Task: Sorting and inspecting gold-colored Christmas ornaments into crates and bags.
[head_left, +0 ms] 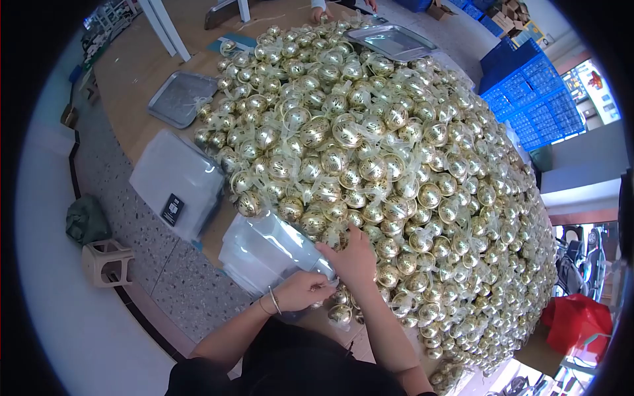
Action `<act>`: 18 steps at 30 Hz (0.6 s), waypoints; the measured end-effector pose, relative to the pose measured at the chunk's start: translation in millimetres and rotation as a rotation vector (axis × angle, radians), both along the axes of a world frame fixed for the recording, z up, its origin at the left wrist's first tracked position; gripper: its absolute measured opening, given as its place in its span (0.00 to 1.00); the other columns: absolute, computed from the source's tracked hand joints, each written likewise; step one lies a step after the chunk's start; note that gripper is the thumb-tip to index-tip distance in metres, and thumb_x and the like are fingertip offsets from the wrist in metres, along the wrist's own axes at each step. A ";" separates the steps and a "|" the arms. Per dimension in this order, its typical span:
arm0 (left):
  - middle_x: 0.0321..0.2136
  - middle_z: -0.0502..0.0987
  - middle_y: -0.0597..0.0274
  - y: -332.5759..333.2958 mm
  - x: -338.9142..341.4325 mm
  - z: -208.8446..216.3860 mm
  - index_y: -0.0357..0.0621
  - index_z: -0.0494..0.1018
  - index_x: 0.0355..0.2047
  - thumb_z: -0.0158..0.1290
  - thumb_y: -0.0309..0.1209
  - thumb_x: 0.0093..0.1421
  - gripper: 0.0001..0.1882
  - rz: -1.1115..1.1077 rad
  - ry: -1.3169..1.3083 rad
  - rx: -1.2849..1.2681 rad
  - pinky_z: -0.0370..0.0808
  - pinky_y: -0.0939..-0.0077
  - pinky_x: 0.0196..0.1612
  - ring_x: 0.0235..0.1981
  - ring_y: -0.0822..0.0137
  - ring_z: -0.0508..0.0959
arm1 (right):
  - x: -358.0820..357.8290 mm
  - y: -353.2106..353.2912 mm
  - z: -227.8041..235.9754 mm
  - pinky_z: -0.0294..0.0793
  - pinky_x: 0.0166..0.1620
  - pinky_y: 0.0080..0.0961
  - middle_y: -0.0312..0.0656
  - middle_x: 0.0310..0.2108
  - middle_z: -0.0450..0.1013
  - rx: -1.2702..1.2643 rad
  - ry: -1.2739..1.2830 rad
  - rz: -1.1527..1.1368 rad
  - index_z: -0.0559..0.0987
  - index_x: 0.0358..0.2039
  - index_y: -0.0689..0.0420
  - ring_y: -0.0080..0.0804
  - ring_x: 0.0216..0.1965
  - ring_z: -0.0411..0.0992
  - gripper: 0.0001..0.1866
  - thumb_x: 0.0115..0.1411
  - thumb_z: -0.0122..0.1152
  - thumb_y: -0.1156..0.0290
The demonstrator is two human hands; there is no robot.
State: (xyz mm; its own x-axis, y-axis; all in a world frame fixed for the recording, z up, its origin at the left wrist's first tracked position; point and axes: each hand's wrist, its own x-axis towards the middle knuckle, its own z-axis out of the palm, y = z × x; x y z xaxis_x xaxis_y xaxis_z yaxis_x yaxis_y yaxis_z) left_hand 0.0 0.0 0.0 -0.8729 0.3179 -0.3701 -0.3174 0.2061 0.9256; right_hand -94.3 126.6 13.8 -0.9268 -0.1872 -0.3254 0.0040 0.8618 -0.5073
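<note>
A huge heap of shiny gold balls with dark printed marks (373, 168), many in thin clear wrapping, covers most of the table. At its near edge lies a stack of clear plastic bags (274, 247). My left hand (305, 290), with a bracelet on the wrist, is closed at the near right corner of these bags, fingers pinching the plastic. My right hand (355, 261) is against the edge of the heap, thumb and forefinger apart, the thumb by the bags' right end. Its other fingers are partly hidden among the balls.
Another pile of clear bags (178, 175) with a small black card on it lies further left. Metal trays (178, 99) stand at the left and the far side (389, 41). A person's hand (320, 13) shows at the far edge. Blue crates (528, 89) are stacked beyond.
</note>
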 end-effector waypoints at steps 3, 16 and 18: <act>0.18 0.75 0.64 -7.0 -0.7 -3.6 0.38 0.73 0.24 0.52 0.35 0.57 0.13 0.034 0.025 -0.071 0.68 0.80 0.25 0.20 0.77 0.72 | -5.7 8.9 -13.2 0.69 0.44 0.36 0.53 0.41 0.70 0.082 -0.078 0.064 0.66 0.49 0.67 0.42 0.42 0.71 0.42 0.41 0.67 0.48; 0.25 0.74 0.64 6.3 -7.9 -9.3 0.37 0.70 0.33 0.48 0.37 0.60 0.13 0.293 -0.061 0.204 0.69 0.80 0.27 0.22 0.77 0.72 | 20.6 68.7 3.5 0.46 0.17 0.14 0.26 0.18 0.59 -1.148 -0.689 -0.410 0.70 0.41 0.60 0.14 0.13 0.47 0.22 0.51 0.58 0.57; 0.43 0.71 0.56 30.1 -0.5 -2.5 0.35 0.65 0.45 0.42 0.32 0.64 0.14 0.365 -0.010 0.101 0.70 0.78 0.40 0.37 0.72 0.73 | 44.2 81.7 3.7 0.46 0.17 0.14 0.27 0.19 0.60 -1.238 -0.763 -0.412 0.70 0.40 0.59 0.15 0.13 0.48 0.23 0.51 0.58 0.55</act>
